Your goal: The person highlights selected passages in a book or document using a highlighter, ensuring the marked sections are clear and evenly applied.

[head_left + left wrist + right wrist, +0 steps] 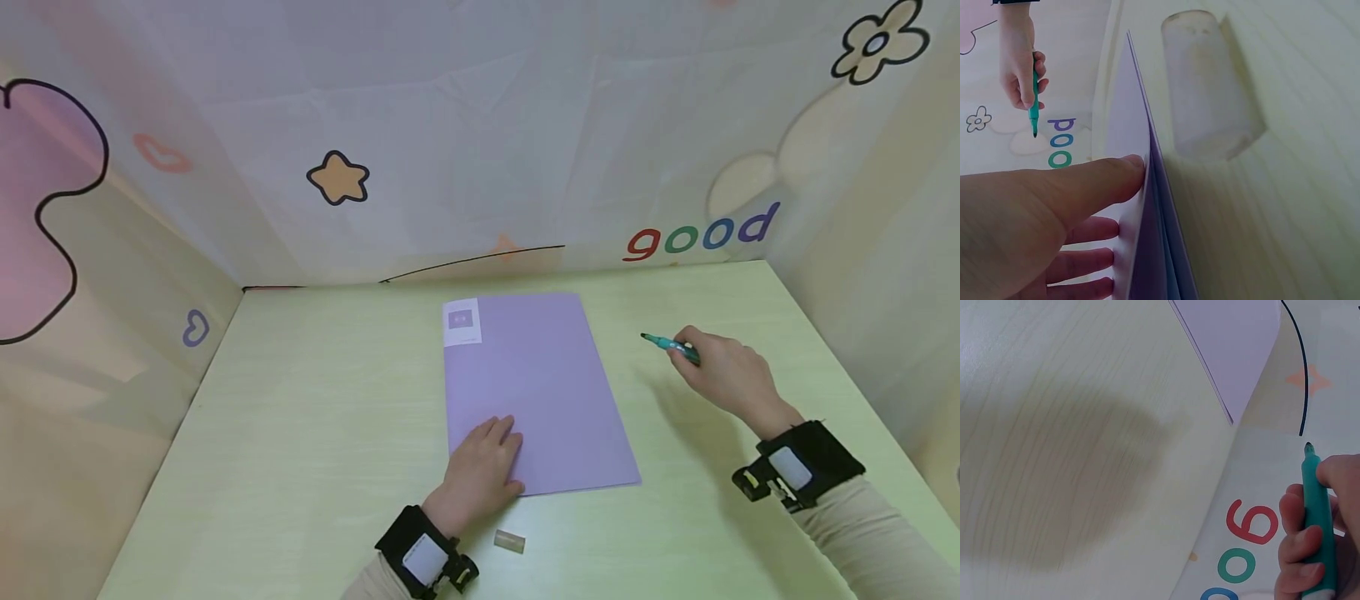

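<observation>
A purple booklet (540, 383) lies on the table with a small white label (462, 322) at its far left corner. My left hand (483, 475) rests on its near left part, fingers stretched over the cover. The left wrist view shows the thumb at the booklet's near edge (1147, 169), where the leaves stand slightly apart. My right hand (723, 371) grips a green marker (675, 346), held above the table to the right of the booklet. Its dark tip (1309, 447) is uncovered and points away from the fingers. A small whitish cylinder (1210, 87) lies near the left thumb.
The pale green wood-grain table (322, 400) runs back to a printed cloth backdrop (450, 167) with a star, flowers and the word "good". More cloth hangs along the left and right sides. Each wrist wears a black strap (810, 462) with a camera.
</observation>
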The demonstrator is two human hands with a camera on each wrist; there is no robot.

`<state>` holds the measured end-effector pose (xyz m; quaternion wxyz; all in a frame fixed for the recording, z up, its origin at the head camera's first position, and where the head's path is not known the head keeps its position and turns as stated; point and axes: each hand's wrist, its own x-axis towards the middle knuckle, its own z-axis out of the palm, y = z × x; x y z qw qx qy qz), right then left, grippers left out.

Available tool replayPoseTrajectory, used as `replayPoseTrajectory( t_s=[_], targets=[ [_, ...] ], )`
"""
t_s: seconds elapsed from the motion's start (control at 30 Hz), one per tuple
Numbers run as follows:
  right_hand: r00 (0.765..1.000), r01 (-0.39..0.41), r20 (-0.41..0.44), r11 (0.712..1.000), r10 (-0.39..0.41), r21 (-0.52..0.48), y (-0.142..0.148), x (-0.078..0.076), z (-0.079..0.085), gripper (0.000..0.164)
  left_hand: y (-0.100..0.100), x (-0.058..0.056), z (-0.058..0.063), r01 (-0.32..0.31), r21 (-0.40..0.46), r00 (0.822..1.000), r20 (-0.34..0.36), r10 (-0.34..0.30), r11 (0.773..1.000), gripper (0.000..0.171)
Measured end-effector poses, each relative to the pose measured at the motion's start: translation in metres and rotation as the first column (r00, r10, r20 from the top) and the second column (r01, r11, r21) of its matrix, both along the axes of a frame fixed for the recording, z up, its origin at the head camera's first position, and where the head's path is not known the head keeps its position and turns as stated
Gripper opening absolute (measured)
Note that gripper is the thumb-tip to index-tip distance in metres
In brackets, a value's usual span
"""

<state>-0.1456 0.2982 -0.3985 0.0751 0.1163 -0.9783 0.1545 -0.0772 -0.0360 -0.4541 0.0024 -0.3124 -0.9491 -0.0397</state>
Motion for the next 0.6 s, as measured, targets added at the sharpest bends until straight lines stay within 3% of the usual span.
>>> replayPoseTrajectory(
  t_s=[0.33,0.6],
  targets=[
    [1.0,-0.003,0.018,1.0,0.003,0.007,-0.0021,-0.0014,-0.0032,0.019,-0.0015,-0.0021,-0.0021,0.032,-0.081,0.999,-0.039,-0.035,0.996,0.064],
    [1.0,-0.007,0.008,1.0,0.007,0.005,-0.0021,0.0001,-0.0031,0.018,-0.0032,-0.0051,-0.0043,0.034,-0.097,0.999,-0.025,-0.037,0.995,0.063]
  ],
)
